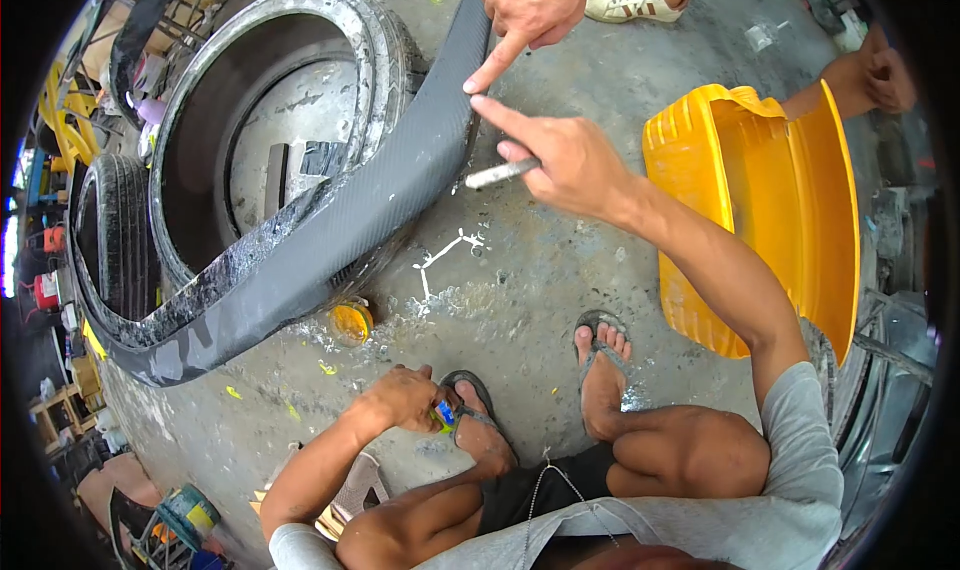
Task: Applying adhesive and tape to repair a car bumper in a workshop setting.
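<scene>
My right hand (575, 160) stretches its index finger to the edge of a long curved carbon-fibre-patterned car trim panel (380, 205), while its other fingers hold a short whitish stick (500, 174) whose kind I cannot make out. Another person's hand (540, 5) points from above at the same spot on the panel. The panel rests against large tyres, its lower end curving off to the left. My left hand (405, 397) is closed by my left foot on a small blue and yellow-green thing (443, 417), mostly hidden by the fingers.
A big tyre (360, 30) lies behind the panel, with a smaller tyre (130, 235) to its left. A small orange-yellow tin (351, 322) stands below the panel. At right is a large yellow plastic fairing (760, 210). Another person's shoe (635, 2) is at the top.
</scene>
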{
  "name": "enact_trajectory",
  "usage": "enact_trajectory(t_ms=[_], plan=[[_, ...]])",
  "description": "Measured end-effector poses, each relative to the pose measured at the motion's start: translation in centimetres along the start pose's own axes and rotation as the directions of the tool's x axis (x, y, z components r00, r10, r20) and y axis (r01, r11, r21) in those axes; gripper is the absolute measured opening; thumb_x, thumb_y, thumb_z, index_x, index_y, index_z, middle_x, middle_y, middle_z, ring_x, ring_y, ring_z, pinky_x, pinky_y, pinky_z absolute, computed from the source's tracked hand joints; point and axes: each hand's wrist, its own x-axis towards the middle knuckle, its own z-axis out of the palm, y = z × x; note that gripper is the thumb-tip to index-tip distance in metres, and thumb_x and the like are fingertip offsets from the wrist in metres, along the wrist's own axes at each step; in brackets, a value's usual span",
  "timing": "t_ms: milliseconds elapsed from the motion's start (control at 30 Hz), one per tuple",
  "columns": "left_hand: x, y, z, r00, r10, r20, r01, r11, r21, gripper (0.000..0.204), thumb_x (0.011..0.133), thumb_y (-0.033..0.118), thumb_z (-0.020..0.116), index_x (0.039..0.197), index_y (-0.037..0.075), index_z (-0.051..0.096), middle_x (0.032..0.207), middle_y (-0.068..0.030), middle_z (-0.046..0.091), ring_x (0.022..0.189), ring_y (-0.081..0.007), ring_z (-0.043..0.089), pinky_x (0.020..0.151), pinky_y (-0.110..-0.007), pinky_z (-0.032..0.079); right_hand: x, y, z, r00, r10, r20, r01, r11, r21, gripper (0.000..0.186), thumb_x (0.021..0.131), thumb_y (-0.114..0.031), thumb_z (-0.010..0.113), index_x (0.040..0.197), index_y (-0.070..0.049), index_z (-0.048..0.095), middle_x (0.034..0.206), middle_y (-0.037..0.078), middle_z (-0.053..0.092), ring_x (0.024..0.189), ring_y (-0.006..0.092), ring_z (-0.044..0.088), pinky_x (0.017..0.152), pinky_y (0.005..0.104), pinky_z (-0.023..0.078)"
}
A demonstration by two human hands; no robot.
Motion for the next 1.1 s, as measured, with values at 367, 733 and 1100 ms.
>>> enact_trajectory(t_ms=[367, 733, 1100], plan=[[0.0, -0.2, 0.8, 0.999, -0.01, -0.047, 0.012, 0.999, 0.042, 0.037, 0.071, 0.04, 0.078, 0.105, 0.026, 0.077, 0.097, -0.0154, 0.069, 0.091, -0.0368, 0.067, 0.083, -0.045, 0.054, -2.1, -0.9, 0.4, 0.937, -0.339, 0.084, 0.324, 0.934, 0.152, 0.024, 0.078, -0.004, 0.073, 0.101, -0.008, 0.069, 0.07, 0.006, 0.063, 0.063, 0.0248, 0.064, 0.054, 0.0376, 0.05], [0.1, -0.4, 0.7, 0.999, -0.038, 0.0, 0.038, 0.996, 0.083, 0.036, 0.071, 0.043, 0.078, 0.103, 0.025, 0.078, 0.101, -0.017, 0.068, 0.092, -0.0364, 0.068, 0.085, -0.045, 0.054, -4.4, -0.3, 1.1, 0.928, -0.322, 0.188, 0.298, 0.943, 0.145, 0.03, 0.086, -0.02, 0.074, 0.071, -0.009, 0.051, 0.063, 0.006, 0.053, 0.06, 0.0274, 0.06, 0.052, 0.0419, 0.047], [0.4, -0.4, 0.6, 1.0, -0.024, 0.004, 0.023, 0.996, 0.088, 0.037, 0.073, 0.045, 0.077, 0.105, 0.028, 0.078, 0.099, -0.0146, 0.068, 0.097, -0.0336, 0.066, 0.087, -0.044, 0.052, 2.8, 3.5, -0.2, 0.999, -0.034, -0.002, 0.034, 0.999, -0.011, 0.075, 0.08, 0.002, 0.054, 0.148, -0.028, 0.053, 0.084, 0.011, 0.07, 0.078, 0.0253, 0.069, 0.073, 0.0382, 0.057]])
